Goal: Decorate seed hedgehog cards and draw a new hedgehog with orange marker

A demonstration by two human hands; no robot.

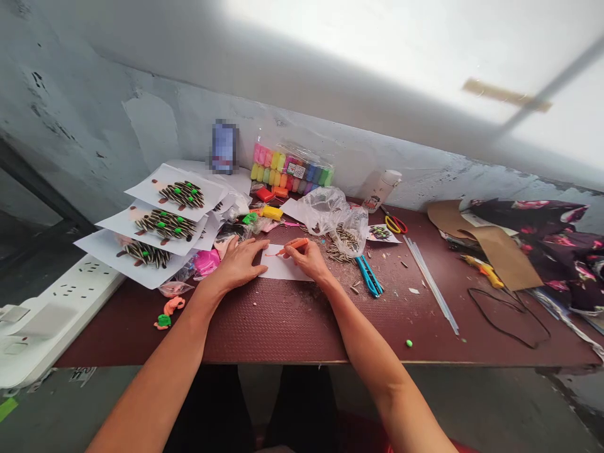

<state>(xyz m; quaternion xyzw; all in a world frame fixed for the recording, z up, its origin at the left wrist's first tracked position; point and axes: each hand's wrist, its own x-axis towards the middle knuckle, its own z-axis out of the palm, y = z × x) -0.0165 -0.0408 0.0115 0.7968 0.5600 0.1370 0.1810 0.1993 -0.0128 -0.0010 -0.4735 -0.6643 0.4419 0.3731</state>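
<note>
A small white card (283,270) lies on the dark red table in front of me. My left hand (243,259) rests with fingers spread, its fingertips and thumb on the card's left edge. My right hand (307,259) is closed around an orange marker (298,243), whose tip is at the card. A short orange line (270,254) shows on the card to the left of the tip. Right of my right hand, a clear plastic bag (353,228) holds striped sunflower seeds (346,239), with more scattered around it. A blue utility knife (369,277) lies beside them.
Cards with seed hedgehogs (163,223) are stacked at left, near a white power strip (51,321). Behind stand colored clay packs (292,170) and a white bottle (383,189). Scissors (395,223), glue sticks (431,286) and a yellow glue gun (486,270) lie at right.
</note>
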